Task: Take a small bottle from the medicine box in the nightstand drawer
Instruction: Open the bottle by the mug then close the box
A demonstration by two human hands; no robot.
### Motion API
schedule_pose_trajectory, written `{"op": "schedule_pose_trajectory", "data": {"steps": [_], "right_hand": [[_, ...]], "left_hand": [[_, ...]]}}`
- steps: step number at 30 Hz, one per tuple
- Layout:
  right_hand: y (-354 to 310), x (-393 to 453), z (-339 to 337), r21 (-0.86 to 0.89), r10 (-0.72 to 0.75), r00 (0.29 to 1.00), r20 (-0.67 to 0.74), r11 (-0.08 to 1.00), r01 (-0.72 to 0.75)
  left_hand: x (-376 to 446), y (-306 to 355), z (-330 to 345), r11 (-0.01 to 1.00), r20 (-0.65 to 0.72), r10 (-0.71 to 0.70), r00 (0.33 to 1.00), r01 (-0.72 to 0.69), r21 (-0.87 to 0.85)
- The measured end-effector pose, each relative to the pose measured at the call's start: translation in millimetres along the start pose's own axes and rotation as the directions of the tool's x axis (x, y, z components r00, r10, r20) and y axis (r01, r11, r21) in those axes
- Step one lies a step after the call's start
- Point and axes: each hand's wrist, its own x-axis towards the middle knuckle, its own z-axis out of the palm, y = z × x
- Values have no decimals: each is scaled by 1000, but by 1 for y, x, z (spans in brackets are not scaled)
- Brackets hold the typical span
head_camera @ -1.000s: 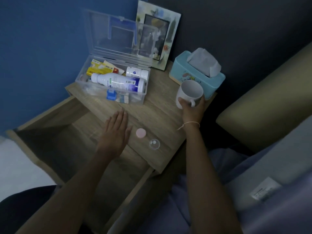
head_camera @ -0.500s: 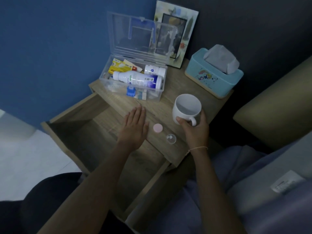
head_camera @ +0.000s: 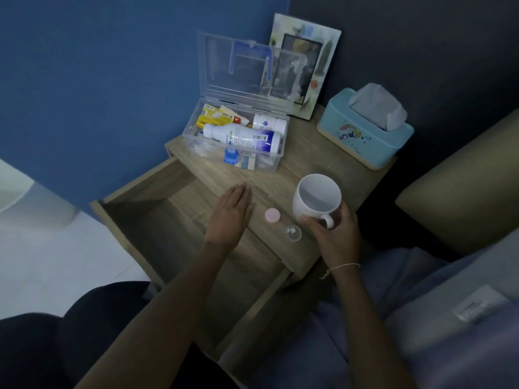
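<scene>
Left hand (head_camera: 230, 213) flat, fingers spread wide on nightstand (head_camera: 306, 161). Right hand (head_camera: 334, 234) grips mug (head_camera: 316, 200). Bottle (head_camera: 241, 138) label in box (head_camera: 278, 161): unreadable.

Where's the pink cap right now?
The pink cap lies on the nightstand top, between the left hand and the white mug.

A white mug (head_camera: 317, 200) stands on the wooden top near a pink cap (head_camera: 272, 215) and a clear cap (head_camera: 293, 233). Behind, a blue tissue box (head_camera: 362, 136) sits beside a leaning picture frame (head_camera: 304, 66).
</scene>
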Motion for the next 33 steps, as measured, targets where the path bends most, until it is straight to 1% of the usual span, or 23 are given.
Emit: {"op": "schedule_pose_trajectory", "data": {"steps": [2,5,7,8,10,12,13,16,18,20,22,25,28,29,31,33], "right_hand": [[-3,-1,-1,0,1,1000,7,1000,-1],[-10,-7,-4,-7,-9,1000,12,1000,9],[-17,-14,-9,-30,-21,999,-34,999,20],[-21,-17,-11,-50,-52,996,-73,998,48],[-34,-21,-15,-86,-159,977,-139,985,148],[-51,-18,-14,-87,-242,957,-161,969,231],[-61,-14,-12,-74,-269,952,-150,963,260],[-97,12,2,-90,-401,912,-91,915,393],[-121,37,15,-117,-480,877,-32,873,473],[-141,67,30,-134,-512,858,36,848,512],[-152,99,44,-143,-499,862,89,850,507],[-156,143,64,-176,-403,907,118,891,419],[-151,175,75,-185,-277,950,144,936,301],[-149,183,80,-164,-229,958,171,952,257],[-146,193,88,-68,-153,959,240,982,174],[-144,197,93,40,-115,955,274,993,108]], "left_hand": [[-3,1,-5,1000,5,8,1000,-8,9],[-7,4,-11,1000,66,5,998,-6,13],[-9,6,-18,1000,89,-5,996,5,4],[-10,6,-22,1000,97,-13,995,13,1],[-11,8,-33,999,93,-33,995,33,2],[-9,8,-47,999,51,-41,998,41,4],[-6,8,-53,999,9,-35,999,35,8],[12,-2,-79,999,-147,-42,988,43,4],[30,-11,-96,998,-213,-59,975,57,-14],[53,-23,-112,997,-255,-75,964,68,-38],[77,-35,-123,993,-266,-111,958,95,-72],[107,-51,-127,983,-237,-176,956,156,-101],[126,-62,-118,962,-144,-261,955,246,-116],[129,-65,-113,951,-96,-292,952,278,-132],[131,-71,-102,927,5,-332,943,327,-185],[129,-74,-93,913,58,-340,939,344,-221]]}}
